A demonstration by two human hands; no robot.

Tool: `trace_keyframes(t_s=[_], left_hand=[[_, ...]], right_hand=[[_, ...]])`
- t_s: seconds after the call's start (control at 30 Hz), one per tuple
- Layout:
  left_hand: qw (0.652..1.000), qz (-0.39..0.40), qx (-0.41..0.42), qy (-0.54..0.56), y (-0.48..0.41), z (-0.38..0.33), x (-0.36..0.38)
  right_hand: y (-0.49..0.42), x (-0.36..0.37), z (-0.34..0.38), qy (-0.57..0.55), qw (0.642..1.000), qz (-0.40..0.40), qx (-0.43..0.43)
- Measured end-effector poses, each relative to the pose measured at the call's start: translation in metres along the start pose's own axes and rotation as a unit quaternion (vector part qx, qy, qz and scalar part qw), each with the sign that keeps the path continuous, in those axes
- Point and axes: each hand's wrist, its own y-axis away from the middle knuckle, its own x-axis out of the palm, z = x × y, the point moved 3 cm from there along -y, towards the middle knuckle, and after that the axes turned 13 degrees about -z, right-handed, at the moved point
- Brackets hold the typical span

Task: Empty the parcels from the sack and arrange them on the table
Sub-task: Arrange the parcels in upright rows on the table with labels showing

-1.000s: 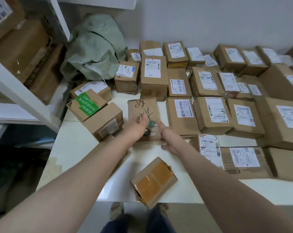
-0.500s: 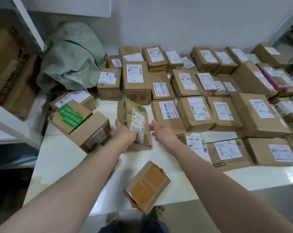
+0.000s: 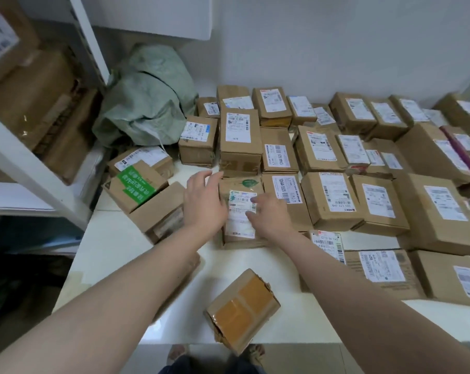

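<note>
Parcel with a leaf print (image 3: 240, 209) lies flat on the table (image 3: 115, 252), label up, under both my hands: my left hand (image 3: 203, 205) spread loose over its left edge, my right hand (image 3: 269, 214) with straight fingers on the label. A green-labelled box (image 3: 136, 184) crowds its left side, rows of labelled parcels (image 3: 333, 195) its right. The green sack (image 3: 147, 103) slumps in the back corner — a taped parcel (image 3: 242, 310) overhangs the near edge.

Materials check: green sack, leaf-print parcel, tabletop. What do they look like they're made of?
Green sack: probably woven plastic, matte; it crumples in stiff, papery folds.
Leaf-print parcel: brown cardboard, matte, with a white paper label stuck on top.
Tabletop: smooth cream-white surface with a soft sheen that reflects light; laminate or stone-like, cannot tell which.
</note>
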Motion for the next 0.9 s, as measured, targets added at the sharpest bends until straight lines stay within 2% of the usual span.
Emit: trace_keyframes(t_s=[0.1,0.17,0.2,0.27,0.33,0.37,0.47,0.57,0.67,0.77,0.9], left_hand=[[0.995,-0.077,-0.01,-0.062,-0.019,0.023,-0.041],[0.99,-0.084,-0.039,-0.105,-0.028,0.051,-0.063],[0.988,-0.062,-0.053,-0.132,-0.031,0.07,-0.07],[0.98,0.032,-0.105,-0.167,-0.031,0.113,-0.077],[0.968,0.118,-0.149,-0.165,-0.023,0.15,-0.082],[0.967,0.13,-0.15,-0.161,-0.019,0.161,-0.085],[0.978,0.086,-0.121,-0.145,-0.015,0.167,-0.094],[0.983,0.053,-0.12,-0.127,-0.02,0.15,-0.099],[0.984,0.047,-0.133,-0.105,-0.022,0.143,-0.099],[0.982,0.07,-0.119,-0.132,-0.02,0.146,-0.097],[0.968,0.09,-0.22,-0.078,-0.017,0.154,-0.101]], right_hand=[[-0.011,-0.009,0.051,-0.08,0.993,0.026,-0.087],[-0.012,-0.005,0.089,-0.086,0.982,0.056,-0.159],[-0.013,0.002,0.106,-0.081,0.975,0.073,-0.191],[-0.012,0.024,0.131,-0.06,0.963,0.11,-0.239],[-0.006,0.044,0.145,-0.031,0.955,0.146,-0.256],[-0.004,0.05,0.147,-0.024,0.956,0.143,-0.253],[-0.007,0.043,0.151,-0.004,0.969,0.094,-0.229],[-0.011,0.028,0.147,0.017,0.972,0.106,-0.208],[-0.008,0.014,0.135,-0.013,0.98,0.117,-0.16],[-0.009,0.003,0.116,-0.036,0.994,0.079,-0.07],[-0.025,0.008,0.099,-0.098,0.991,0.009,0.089]])
